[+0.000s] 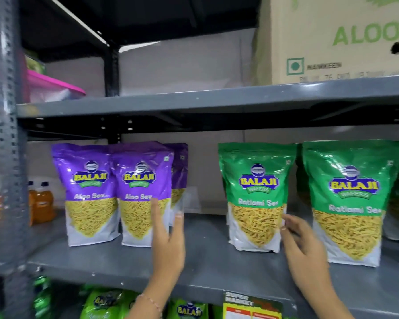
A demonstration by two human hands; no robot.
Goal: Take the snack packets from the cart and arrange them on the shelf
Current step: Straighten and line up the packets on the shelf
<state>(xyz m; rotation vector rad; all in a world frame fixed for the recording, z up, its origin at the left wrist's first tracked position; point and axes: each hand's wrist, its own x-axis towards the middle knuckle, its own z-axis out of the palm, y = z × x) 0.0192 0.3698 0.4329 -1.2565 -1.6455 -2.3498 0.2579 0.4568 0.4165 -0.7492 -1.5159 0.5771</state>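
Note:
On the grey shelf [207, 256] stand purple Aloo Sev packets: one at the left [88, 194], one beside it [143, 194] and a third behind [179, 166]. Green Ratlami Sev packets stand upright to the right, one [256, 196] in the middle and a bigger-looking one [352, 199] nearer me. My left hand [168, 236] has its fingers spread against the right edge of the second purple packet. My right hand [302, 245] is open, fingertips touching the lower right edge of the middle green packet. The cart is out of view.
A cardboard Aloo Sev carton [336, 38] sits on the shelf above. A pink-lidded tub [53, 86] stands upper left. Orange bottles [40, 201] stand behind the perforated upright [9, 134]. Green packets [106, 302] fill the shelf below, beside a yellow price tag [251, 307].

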